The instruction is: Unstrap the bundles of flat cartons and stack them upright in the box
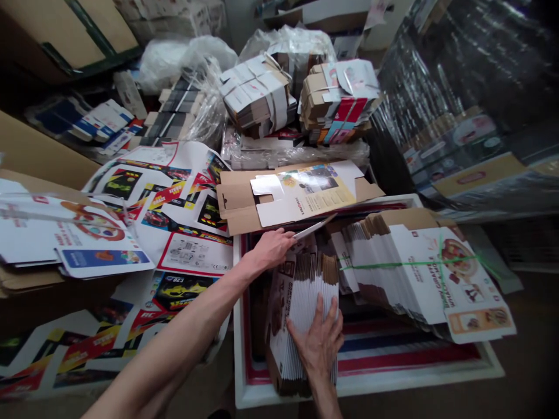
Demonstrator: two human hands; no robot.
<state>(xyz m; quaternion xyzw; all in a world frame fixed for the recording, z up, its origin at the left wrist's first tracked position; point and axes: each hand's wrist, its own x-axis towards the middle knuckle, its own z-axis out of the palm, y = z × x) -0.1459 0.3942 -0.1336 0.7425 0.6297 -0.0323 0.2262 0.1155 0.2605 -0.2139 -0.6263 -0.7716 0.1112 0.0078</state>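
Note:
My left hand (276, 249) is closed on the edge of a flat carton (315, 227), seen nearly edge-on as a thin pale strip. Below it, a stack of flattened cartons (305, 314) stands on edge with white sides and brown board ends. Against the top edges of that stack rests my right hand (318, 340), fingers spread and holding nothing. Both are over a white-rimmed tray (371, 381) with a red, white and blue striped lining. Right of the stack leans another bundle of flat cartons (406, 267), tied with green string.
A flattened yellow and white carton (305, 189) lies across the tray's back edge. Printed car-pattern sheets (183, 253) cover the left side. Strapped carton bundles (257, 96) are piled behind. More cartons (87, 233) sit at far left; a film-wrapped stack (458, 116) stands right.

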